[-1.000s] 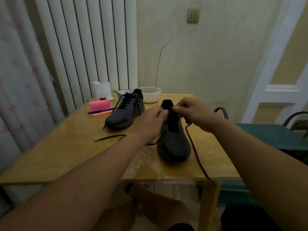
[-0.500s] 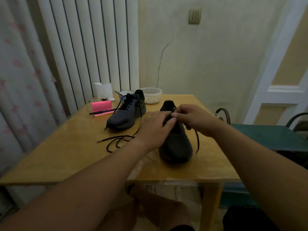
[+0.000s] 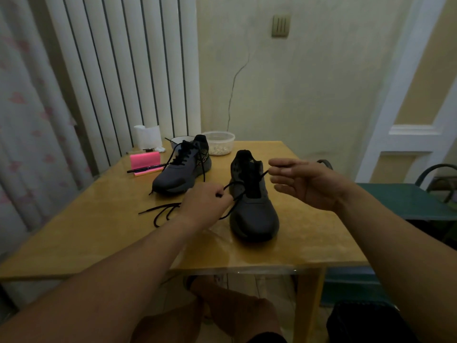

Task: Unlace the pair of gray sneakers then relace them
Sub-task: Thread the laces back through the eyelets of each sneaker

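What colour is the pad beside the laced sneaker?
The pad is bright pink, shown best in the head view, the only one.

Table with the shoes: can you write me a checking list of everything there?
Surface: wooden table, shiny top.
Job's things: near sneaker upright, almost no lacing; far sneaker laced; black lace crosses the near sneaker, its rest looped on the table.
Clutter: pink notepad, pen, plastic tub, white bowl.
Grips: left hand pinches the lace; right hand fingers straight, lace end at them, hold unclear.
Cables: nothing seen; the wall's thin dark line may be a crack.
Surroundings: blinds, green seat.
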Demonstrator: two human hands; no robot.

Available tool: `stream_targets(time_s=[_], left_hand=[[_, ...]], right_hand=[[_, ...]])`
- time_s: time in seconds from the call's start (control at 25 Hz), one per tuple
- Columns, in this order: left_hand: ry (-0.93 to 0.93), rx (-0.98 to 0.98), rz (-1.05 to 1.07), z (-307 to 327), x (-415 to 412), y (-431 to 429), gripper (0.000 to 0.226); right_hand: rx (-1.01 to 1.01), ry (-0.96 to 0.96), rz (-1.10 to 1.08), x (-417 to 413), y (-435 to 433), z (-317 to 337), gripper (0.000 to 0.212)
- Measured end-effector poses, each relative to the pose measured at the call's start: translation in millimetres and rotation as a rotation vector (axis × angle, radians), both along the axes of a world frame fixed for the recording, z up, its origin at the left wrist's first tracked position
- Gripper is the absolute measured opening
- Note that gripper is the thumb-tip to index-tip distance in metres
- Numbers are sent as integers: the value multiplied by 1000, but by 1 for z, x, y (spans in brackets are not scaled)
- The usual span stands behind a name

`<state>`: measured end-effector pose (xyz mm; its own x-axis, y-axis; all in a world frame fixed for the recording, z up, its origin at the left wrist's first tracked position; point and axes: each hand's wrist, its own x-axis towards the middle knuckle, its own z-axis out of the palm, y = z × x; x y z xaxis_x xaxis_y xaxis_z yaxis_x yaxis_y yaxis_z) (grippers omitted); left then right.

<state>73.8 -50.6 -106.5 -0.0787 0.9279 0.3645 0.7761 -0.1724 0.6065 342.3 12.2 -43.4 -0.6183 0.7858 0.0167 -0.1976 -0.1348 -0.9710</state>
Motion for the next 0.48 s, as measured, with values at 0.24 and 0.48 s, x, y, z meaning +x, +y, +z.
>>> stream_targets(time_s=[0.24,0.48], left_hand=[[162,108,-69,4,17,-3,6],[362,105,-133,17,38,18,30]], right_hand=[[218,-337,-231,-8,-1,-16,25],[185,-478,-281,2,-1,-31,27]])
